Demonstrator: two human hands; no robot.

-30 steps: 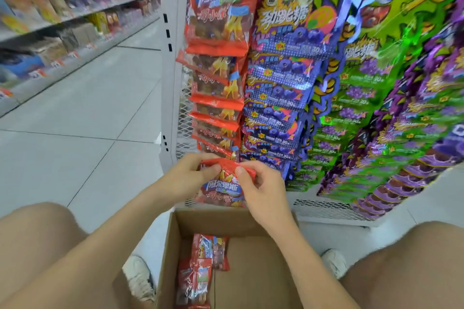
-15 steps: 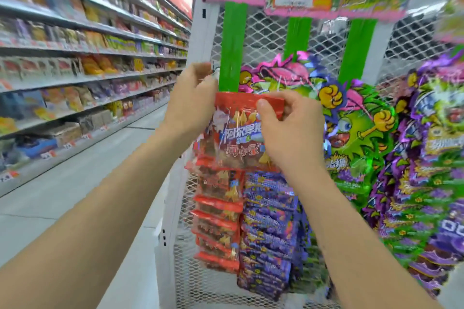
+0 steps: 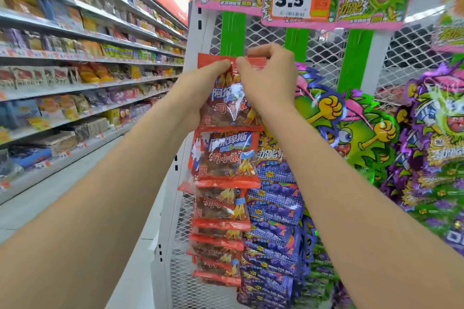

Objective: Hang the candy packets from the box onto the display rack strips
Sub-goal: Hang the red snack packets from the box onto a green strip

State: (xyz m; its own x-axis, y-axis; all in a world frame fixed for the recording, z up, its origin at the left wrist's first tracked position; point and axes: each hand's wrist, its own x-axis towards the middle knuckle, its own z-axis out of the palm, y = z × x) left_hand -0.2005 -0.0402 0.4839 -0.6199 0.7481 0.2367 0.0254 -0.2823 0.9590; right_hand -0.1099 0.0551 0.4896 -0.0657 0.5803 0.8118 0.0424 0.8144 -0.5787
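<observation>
The hands have drawn together since half a second ago: the left hand (image 3: 213, 78) and the right hand (image 3: 270, 75) now pinch the red packet (image 3: 232, 108) at the middle of its top seam (thumbs nearly touching). They hold it against the green strip (image 3: 232, 32) at the display rack's (image 3: 198, 40) left edge, just above the hung red packets (image 3: 223, 158).
</observation>
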